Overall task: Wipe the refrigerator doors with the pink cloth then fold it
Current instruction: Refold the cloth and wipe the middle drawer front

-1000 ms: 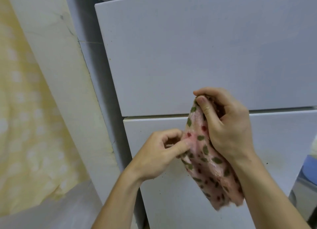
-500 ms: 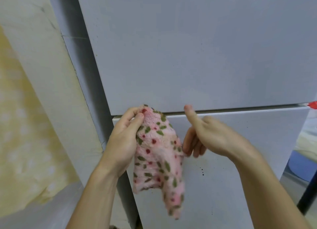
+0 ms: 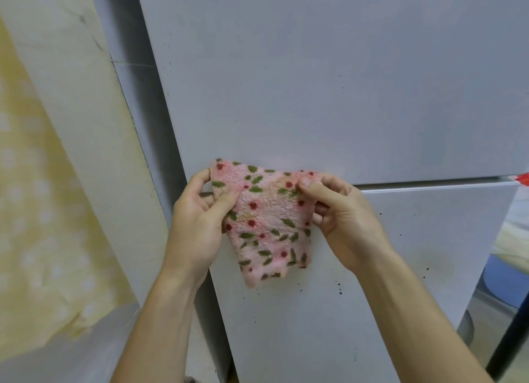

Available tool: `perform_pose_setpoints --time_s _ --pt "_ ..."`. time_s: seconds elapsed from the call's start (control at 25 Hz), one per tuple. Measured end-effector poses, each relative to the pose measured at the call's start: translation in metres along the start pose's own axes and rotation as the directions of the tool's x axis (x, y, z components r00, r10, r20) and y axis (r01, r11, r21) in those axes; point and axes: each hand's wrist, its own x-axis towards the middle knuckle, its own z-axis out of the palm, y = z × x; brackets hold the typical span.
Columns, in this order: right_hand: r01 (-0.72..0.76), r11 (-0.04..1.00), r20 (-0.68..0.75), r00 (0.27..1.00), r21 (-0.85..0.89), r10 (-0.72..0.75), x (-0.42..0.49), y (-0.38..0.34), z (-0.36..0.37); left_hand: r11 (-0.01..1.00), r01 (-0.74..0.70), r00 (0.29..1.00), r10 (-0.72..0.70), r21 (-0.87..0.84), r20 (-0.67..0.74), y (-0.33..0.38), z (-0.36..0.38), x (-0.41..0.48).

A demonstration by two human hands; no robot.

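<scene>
At your far left hangs 1 yellow patterned curtain [image 3: 34, 210]. Your left hand [image 3: 197, 225] pinches the top left corner of the 1 pink cloth [image 3: 269, 225] between thumb and curled fingers. Your right hand [image 3: 340, 213] pinches its top right edge the same way. The cloth hangs spread between your 2 hands, in front of the seam between the 2 refrigerator doors: the upper door [image 3: 343, 81] and the lower door [image 3: 415, 268], which is flecked with dark specks.

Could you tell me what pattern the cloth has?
Pink cloth with small red dots and green leaf shapes, seen in the head view.
</scene>
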Motion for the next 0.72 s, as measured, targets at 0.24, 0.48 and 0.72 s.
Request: perform_pose_setpoints --time_s 0.24,0.48,0.72 --pt "0.253 0.856 0.011 0.96 -0.45 -0.279 -0.021 -0.015 0.013 0.995 -0.046 0.998 0.049 0.089 -0.033 0.009 -0.013 -0.002" --pt "0.223 0.811 0.004 0.965 -0.541 -0.262 -0.017 -0.016 0.005 0.968 0.016 0.991 -0.049 0.249 0.125 0.008 -0.026 -0.002" --pt "0.312 0.588 -0.02 0.873 -0.747 -0.488 -0.01 -0.011 -0.005 0.856 -0.065 0.997 0.072 0.513 0.005 -0.002 -0.031 0.002"
